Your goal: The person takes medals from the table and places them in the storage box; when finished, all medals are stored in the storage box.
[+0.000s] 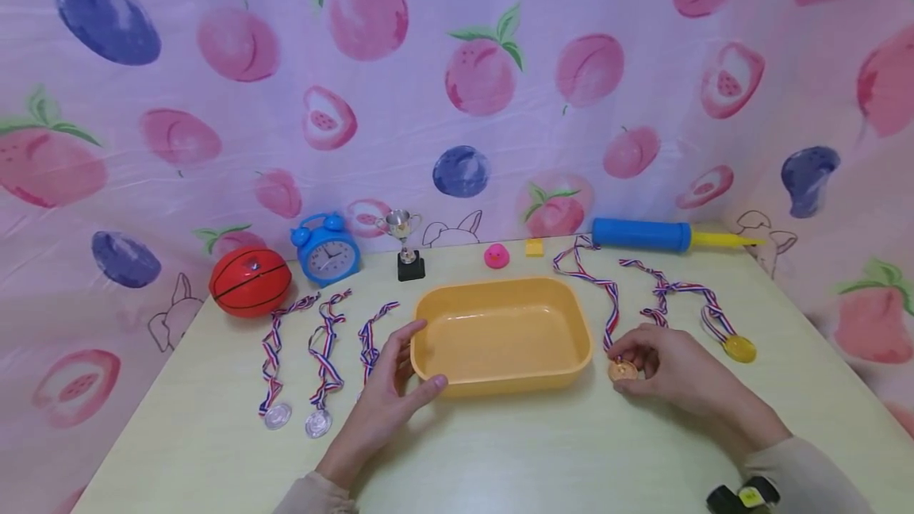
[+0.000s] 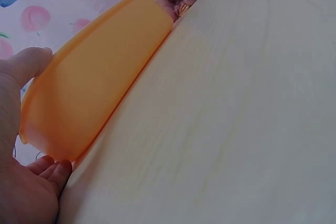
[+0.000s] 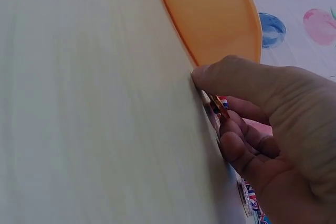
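A yellow plastic basin (image 1: pixel 500 381) stands on the table in the head view. My left hand (image 1: pixel 393 387) grips its left end, with the thumb at the front rim; the left wrist view shows the fingertips (image 2: pixel 62 174) low by the basin's base. To the right of the basin, my right hand (image 1: pixel 667 367) pinches a bronze-coloured medal (image 1: pixel 623 371) at the tabletop. The medal's striped ribbon (image 1: pixel 612 308) trails back across the table. In the right wrist view the medal (image 3: pixel 219 107) shows edge-on between thumb and fingers.
Left of the basin lie silver medals (image 1: pixel 318 423) on ribbons; a gold medal (image 1: pixel 739 349) lies far right. Along the back stand a small basketball (image 1: pixel 250 281), blue alarm clock (image 1: pixel 328 258), trophy cup (image 1: pixel 408 248), pink duck (image 1: pixel 496 256), yellow block (image 1: pixel 534 247) and blue hand pump (image 1: pixel 643 235).
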Available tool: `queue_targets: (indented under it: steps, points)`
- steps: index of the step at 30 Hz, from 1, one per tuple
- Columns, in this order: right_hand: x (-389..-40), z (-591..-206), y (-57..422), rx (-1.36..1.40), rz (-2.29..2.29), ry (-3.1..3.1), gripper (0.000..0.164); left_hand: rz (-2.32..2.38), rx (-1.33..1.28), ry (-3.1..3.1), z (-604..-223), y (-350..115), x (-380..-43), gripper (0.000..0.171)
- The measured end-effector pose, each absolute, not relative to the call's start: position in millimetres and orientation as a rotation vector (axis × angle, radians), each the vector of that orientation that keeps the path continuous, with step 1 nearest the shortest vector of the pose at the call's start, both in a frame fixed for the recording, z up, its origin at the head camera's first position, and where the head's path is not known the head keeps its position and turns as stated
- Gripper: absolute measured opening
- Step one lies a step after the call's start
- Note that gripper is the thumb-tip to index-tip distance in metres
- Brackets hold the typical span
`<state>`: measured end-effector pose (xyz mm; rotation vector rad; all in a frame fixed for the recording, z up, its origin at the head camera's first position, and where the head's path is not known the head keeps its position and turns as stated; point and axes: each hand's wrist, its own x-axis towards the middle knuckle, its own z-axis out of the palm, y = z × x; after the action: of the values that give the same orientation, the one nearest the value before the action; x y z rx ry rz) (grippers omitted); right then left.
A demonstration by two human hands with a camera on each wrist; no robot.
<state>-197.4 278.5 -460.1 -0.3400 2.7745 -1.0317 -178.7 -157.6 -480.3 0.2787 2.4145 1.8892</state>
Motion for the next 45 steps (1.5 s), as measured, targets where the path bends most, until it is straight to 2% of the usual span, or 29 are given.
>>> queue_targets:
  steps: [15,26,45]
  points:
    - [-195.7,-458.1,282.0,-0.231,-1.096,2.727,0.049,1.894,0.289,2.409,-480.4,-157.9,-178.8,0.083]
    - [-196.5,-462.0,284.0,-0.093,-1.531,2.54,0.055,1.904,0.289,2.403,-482.0,-158.4,-179.6,0.083]
    - [-197.5,-426.6,275.2,-0.292,-1.721,2.679,0.056,1.91,0.287,2.398,-481.9,-157.9,-179.4,0.082]
